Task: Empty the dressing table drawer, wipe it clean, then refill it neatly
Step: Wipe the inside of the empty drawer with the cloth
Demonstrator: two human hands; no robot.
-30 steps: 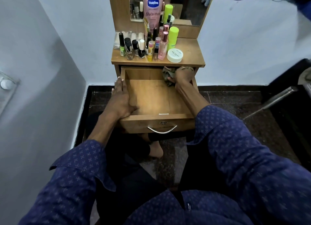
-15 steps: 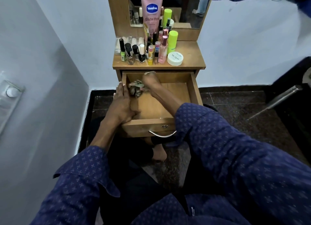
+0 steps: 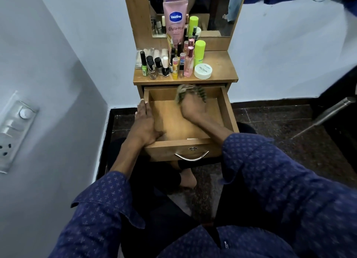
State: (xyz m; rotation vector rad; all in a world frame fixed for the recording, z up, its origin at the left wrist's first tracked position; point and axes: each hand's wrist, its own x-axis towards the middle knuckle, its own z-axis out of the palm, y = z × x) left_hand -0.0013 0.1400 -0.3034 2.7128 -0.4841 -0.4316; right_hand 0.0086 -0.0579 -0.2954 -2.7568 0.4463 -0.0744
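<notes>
The wooden drawer (image 3: pixel 228 111) is pulled out from the dressing table, and nothing lies on its floor besides the cloth. My right hand (image 3: pixel 193 108) presses a crumpled striped cloth (image 3: pixel 188 89) against the drawer's back wall, near the middle. My left hand (image 3: pixel 144 126) grips the drawer's left side wall, fingers outside and thumb inside. Cosmetics stand on the table top (image 3: pixel 220 66): a pink Vaseline tube (image 3: pixel 175 20), nail polish bottles (image 3: pixel 154 66), a lime-green bottle (image 3: pixel 199 52) and a white round jar (image 3: pixel 203 71).
A mirror (image 3: pixel 210 8) rises behind the cosmetics. A white wall with a switch plate (image 3: pixel 13 130) closes in on the left. A metal chair leg (image 3: pixel 324 116) slants over the dark floor at right. My foot (image 3: pixel 188 178) rests under the drawer.
My right hand swept the cloth from the drawer's back right to the left side, then back to the middle of the back wall. My left hand has stayed on the left wall.
</notes>
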